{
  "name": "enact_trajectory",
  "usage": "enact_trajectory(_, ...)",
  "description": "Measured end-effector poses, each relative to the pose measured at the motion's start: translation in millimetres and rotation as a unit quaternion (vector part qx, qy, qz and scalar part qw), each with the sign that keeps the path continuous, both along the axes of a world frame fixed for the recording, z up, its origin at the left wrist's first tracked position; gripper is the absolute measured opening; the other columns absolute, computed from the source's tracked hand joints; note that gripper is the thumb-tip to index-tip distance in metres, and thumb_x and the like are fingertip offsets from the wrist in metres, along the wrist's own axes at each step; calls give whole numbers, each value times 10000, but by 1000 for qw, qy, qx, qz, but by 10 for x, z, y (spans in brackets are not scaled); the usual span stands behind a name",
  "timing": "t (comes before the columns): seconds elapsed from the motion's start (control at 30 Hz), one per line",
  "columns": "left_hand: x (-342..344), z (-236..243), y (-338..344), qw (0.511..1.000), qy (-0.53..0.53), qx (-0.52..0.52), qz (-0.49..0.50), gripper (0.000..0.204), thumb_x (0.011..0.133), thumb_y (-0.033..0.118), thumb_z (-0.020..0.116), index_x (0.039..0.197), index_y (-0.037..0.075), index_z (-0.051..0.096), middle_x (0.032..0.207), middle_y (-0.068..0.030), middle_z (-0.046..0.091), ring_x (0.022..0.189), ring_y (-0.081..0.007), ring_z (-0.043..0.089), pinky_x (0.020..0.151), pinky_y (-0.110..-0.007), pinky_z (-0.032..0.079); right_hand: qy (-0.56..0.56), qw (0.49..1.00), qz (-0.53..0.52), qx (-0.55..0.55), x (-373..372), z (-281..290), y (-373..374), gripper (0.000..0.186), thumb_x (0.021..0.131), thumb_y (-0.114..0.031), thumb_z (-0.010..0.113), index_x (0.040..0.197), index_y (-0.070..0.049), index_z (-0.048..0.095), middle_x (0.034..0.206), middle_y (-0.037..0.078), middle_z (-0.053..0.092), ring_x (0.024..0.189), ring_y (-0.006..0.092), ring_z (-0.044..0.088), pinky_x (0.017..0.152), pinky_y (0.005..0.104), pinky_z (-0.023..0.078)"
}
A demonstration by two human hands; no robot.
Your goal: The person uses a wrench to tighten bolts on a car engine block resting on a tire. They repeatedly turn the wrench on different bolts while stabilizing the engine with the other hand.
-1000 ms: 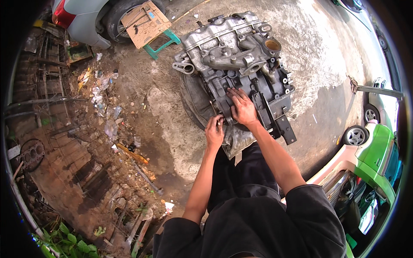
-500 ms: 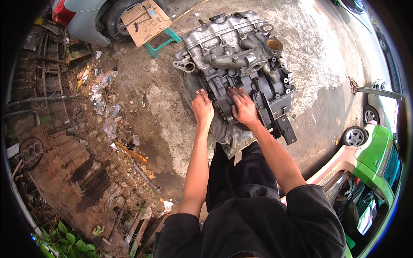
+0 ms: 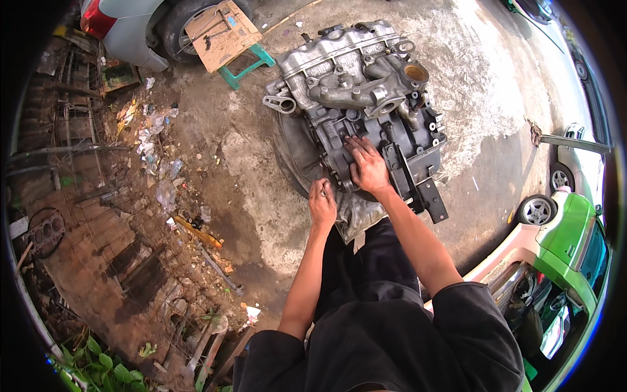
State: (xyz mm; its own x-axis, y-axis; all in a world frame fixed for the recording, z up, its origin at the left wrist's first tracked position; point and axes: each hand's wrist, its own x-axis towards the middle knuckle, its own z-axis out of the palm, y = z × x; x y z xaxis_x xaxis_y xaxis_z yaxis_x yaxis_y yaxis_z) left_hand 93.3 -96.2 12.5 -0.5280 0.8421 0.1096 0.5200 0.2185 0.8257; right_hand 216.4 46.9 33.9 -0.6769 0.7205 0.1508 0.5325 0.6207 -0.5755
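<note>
A car engine (image 3: pixel 405 134) lies in front of me, its dark block nearest and a silver ribbed cover (image 3: pixel 338 51) on its far side. On top is a grey cast manifold (image 3: pixel 346 97) with a round opening. My right hand (image 3: pixel 369 167) rests on the dark block, fingers stretched out and pressed flat. At the block's near left corner, my left hand (image 3: pixel 322 204) is closed, fingers curled together; whatever it may hold is too small to make out. A dark rounded support (image 3: pixel 292 153) and a grey cloth-like piece (image 3: pixel 358 221) show under the engine.
A board with tools (image 3: pixel 224 34) sits on a green stool (image 3: pixel 262 55) at the far left, beside a parked car (image 3: pixel 127 32). Litter and scrap wood (image 3: pixel 140 274) cover the left ground. A green vehicle (image 3: pixel 567 235) stands at right, and a metal bracket (image 3: pixel 431 200) juts from the engine.
My left hand has moved toward me and slightly right, from the engine's left side to its near left corner. My right hand stays flat on the block.
</note>
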Motion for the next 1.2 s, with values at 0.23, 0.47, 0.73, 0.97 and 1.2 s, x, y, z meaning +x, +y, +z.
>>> enact_trajectory(0.23,-349,282,420,1000,-9,2,2,304,1101,234,399,1057,-18,564,879,-210,579,784,-411,598,717,-477,479,-11,1000,-3,3,-13,5,13,556,776,-59,615,1331,-39,582,1475,115,541,1395,314,471,1221,472,327)
enact_trajectory(0.47,-537,428,652,996,-39,-78,18,350,1094,252,392,960,-17,572,781,-258,633,759,-478,637,684,-531,478,2,1000,0,1,-9,-8,6,565,772,-55,614,1336,-45,581,1478,115,540,1398,308,468,1220,470,327)
enact_trajectory(0.73,-856,469,952,989,-46,-141,1,497,1087,321,417,865,-76,616,713,-279,576,707,-450,611,669,-496,448,-5,1000,1,-2,-1,-29,14,562,777,-59,604,1337,-39,578,1481,124,538,1403,314,463,1221,464,327)
enact_trajectory(0.97,-888,324,1015,983,-72,-165,28,483,1068,324,445,923,-87,652,764,-267,637,781,-437,652,717,-497,458,-22,1000,6,4,22,-37,14,590,798,-99,621,1381,-48,544,1509,113,505,1414,293,446,1239,442,307)
enact_trajectory(1.2,-930,186,1071,965,-184,-156,106,675,1075,512,366,876,-53,677,619,-65,509,556,-192,493,553,-370,374,-14,1000,0,0,2,-22,10,584,790,-80,621,1369,-36,559,1496,118,521,1402,307,460,1224,456,323)
